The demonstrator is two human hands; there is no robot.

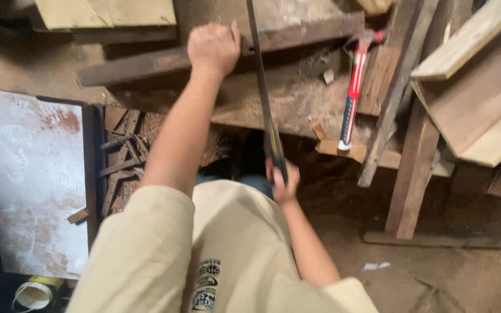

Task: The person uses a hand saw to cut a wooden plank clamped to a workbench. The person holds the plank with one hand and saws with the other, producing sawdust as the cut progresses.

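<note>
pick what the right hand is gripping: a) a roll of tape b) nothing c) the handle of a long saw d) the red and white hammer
c: the right hand is closed on the handle of the long saw, whose blade runs up across the dark plank that the left hand presses down; the red and white hammer lies untouched on the bench.
</note>
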